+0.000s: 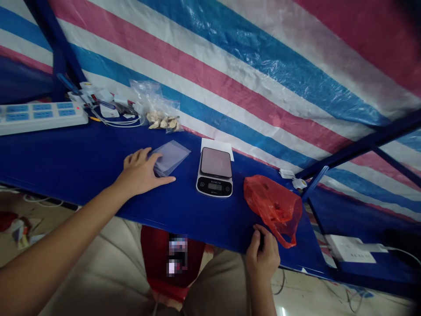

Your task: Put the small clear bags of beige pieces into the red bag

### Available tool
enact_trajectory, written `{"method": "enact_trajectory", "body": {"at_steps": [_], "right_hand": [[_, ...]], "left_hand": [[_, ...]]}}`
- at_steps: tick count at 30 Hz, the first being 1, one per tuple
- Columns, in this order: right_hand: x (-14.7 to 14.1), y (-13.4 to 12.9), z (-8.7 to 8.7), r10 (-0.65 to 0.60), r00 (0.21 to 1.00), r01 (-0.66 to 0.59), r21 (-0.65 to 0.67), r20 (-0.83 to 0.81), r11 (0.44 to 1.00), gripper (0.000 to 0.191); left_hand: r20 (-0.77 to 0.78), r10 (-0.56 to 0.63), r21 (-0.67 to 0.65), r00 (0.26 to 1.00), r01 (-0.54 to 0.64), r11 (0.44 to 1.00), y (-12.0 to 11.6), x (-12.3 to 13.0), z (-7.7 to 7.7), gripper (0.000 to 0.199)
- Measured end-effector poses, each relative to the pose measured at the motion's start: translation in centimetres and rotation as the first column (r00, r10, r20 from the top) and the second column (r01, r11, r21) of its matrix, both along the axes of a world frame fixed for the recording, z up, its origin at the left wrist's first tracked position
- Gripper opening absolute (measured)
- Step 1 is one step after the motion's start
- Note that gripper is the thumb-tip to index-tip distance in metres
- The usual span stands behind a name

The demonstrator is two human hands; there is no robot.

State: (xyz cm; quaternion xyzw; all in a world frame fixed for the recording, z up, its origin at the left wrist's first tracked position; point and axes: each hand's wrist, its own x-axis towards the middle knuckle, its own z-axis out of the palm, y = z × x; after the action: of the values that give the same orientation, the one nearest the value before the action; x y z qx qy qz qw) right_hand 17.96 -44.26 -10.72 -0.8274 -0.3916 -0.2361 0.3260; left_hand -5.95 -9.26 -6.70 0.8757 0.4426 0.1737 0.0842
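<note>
My left hand (141, 170) has its fingers spread over the left edge of a stack of clear plastic bags (171, 157) on the blue table. Right of the bags stands a kitchen scale (216, 169) with a dark-rimmed platform and a small display; nothing lies on it. My right hand (262, 250) rests at the table's front edge with its fingers curled, and whatever it may hold is hidden. Just beyond it lies a crumpled red plastic bag (274, 204) with a few dark spots showing through.
Clear bags of pale dried pieces (162, 120) sit at the back, beside cables and small items. A white power strip (42, 116) is at the left, another (350, 249) at the right. Below the table hangs a red bag (154, 259) between the knees.
</note>
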Motion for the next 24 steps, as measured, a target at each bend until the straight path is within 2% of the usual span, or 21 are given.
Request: {"method": "enact_trajectory", "body": {"at_steps": [4, 8, 14, 16, 19, 21, 24], "right_hand": [[0.0, 0.0, 0.0, 0.003, 1.0, -0.003, 0.005, 0.013, 1.0, 0.028], [0.0, 0.1, -0.1, 0.006, 1.0, -0.006, 0.017, 0.019, 1.0, 0.027], [0.0, 0.1, -0.3, 0.0, 1.0, 0.0, 0.023, 0.017, 1.0, 0.028], [0.0, 0.2, -0.3, -0.002, 1.0, 0.001, 0.023, 0.02, 1.0, 0.028], [0.0, 0.2, -0.3, 0.003, 0.999, -0.004, 0.029, 0.033, 1.0, 0.026], [0.0, 0.2, -0.3, 0.004, 0.999, -0.006, 0.031, 0.04, 1.0, 0.024], [0.1, 0.2, -0.3, 0.002, 0.999, -0.003, 0.027, 0.04, 1.0, 0.024]], "left_hand": [[0.031, 0.005, 0.006, 0.999, -0.005, 1.0, -0.3, 0.4, -0.5, 0.093], [0.054, -0.005, 0.019, 0.999, 0.004, 1.0, -0.6, 1.8, -0.5, 0.089], [0.094, -0.041, 0.059, 0.995, 0.036, 0.998, -0.1, 4.0, -0.4, 0.095], [0.104, -0.083, 0.058, 0.991, 0.077, 0.995, -0.1, 4.1, -0.3, 0.086], [0.124, -0.149, 0.04, 0.981, 0.145, 0.989, -0.3, 4.0, -0.2, 0.061], [0.161, -0.141, 0.011, 0.977, 0.141, 0.99, -0.6, 4.0, -0.3, 0.049], [0.238, -0.09, -0.028, 0.967, 0.099, 0.995, -1.2, 4.2, -0.6, 0.042]]}}
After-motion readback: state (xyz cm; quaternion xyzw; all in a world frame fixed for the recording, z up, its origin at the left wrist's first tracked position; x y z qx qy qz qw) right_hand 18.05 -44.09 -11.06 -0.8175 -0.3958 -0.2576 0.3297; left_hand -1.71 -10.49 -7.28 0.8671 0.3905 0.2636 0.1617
